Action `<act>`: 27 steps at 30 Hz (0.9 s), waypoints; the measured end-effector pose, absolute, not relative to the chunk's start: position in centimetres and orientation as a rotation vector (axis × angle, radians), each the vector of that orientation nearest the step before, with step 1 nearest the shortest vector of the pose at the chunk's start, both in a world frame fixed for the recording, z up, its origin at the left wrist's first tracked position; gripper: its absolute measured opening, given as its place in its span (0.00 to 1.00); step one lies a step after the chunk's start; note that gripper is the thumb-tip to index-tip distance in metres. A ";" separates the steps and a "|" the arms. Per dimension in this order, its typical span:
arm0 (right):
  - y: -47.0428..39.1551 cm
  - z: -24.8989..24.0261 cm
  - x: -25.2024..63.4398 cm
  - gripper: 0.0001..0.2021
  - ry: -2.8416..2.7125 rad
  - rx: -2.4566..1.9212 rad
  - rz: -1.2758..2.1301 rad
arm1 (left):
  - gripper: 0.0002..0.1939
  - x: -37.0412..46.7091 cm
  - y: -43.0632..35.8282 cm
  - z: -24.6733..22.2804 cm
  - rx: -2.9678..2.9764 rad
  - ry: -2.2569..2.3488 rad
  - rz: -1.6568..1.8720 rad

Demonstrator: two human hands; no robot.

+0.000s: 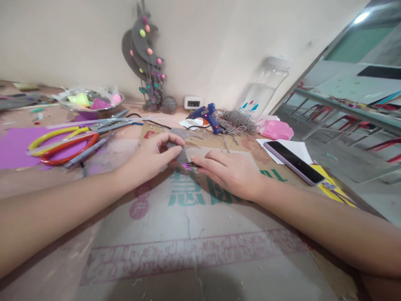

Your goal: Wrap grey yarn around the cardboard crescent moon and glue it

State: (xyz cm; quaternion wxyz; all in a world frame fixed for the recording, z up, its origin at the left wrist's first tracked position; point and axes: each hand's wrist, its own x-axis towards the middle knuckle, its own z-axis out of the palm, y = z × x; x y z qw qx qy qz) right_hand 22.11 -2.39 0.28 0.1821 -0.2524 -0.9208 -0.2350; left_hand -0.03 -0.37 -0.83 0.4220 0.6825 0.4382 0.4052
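Cardboard (156, 230) nearest, bottom centre. Gray ribbed piece (183, 157) mid-frame: left hand (153, 154) pinches it; right hand (230, 172) narrow at its edge, grip unclear. Likely edge-working; next move wants steady hold.

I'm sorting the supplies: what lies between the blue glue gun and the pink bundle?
The head view shows a tangle of grey yarn there, with the clear bottle behind it.

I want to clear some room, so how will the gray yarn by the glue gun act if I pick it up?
The yarn will probably sag and shift, since it lies in a loose heap of thin strands. It may snag or trail, as loose ends stray onto the cardboard. It's likely light for its bulk, with gaps showing between strands.
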 end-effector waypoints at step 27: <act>-2.4 0.4 22.0 0.15 -2.695 -0.675 -0.605 | 0.08 0.2 -0.5 -0.7 1.658 1.086 1.006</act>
